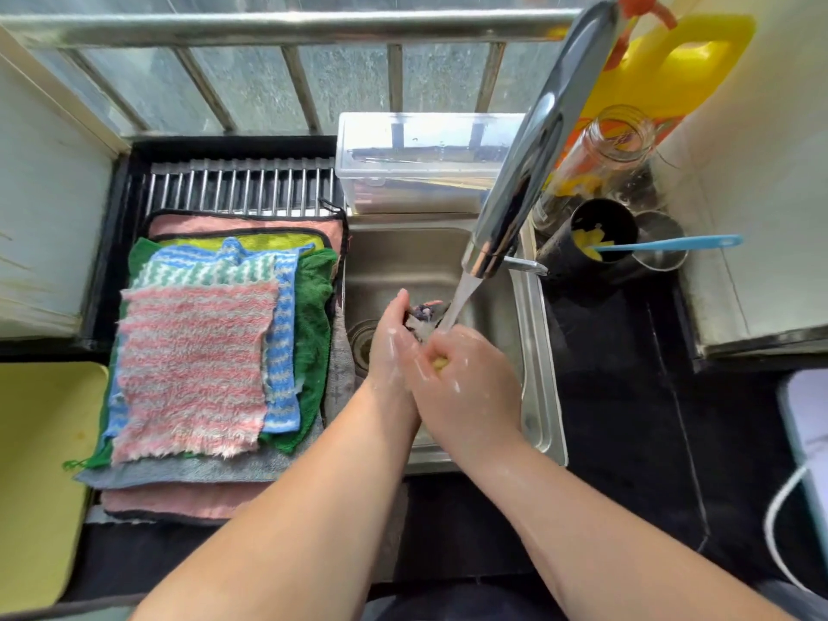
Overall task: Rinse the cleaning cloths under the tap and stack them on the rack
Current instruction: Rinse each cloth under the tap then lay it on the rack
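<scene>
Both hands meet over the middle of the stainless steel sink (pixel 425 257), under the stream of water (pixel 461 293) that runs from the long chrome tap (pixel 528 163). The left hand (pixel 390 347) and the right hand (pixel 468 383) are pressed together, and their fingers curl tightly around a crumpled wet cloth (pixel 423 316). Its dark grey end sticks out above the hands, and a small yellow part shows between the right fingers. I cannot tell if this is one cloth or two.

On the left of the sink, the metal bar rack (pixel 242 186) carries a pile of cloths, and only its far edge is bare. On top lies flat a fluffy pink-and-grey striped cloth (pixel 192 365), over a blue striped cloth (pixel 281 365), a green cloth (pixel 316 316) and a grey cloth (pixel 188 475).

At the far edge of the sink stands a clear plastic box (pixel 425 163). In the far right corner of the dark surface (pixel 627 396) are a yellow plastic jug (pixel 672 69), a glass jar (pixel 614 141) and a black cup (pixel 605 235) with a blue handle (pixel 672 243) leaning out.
</scene>
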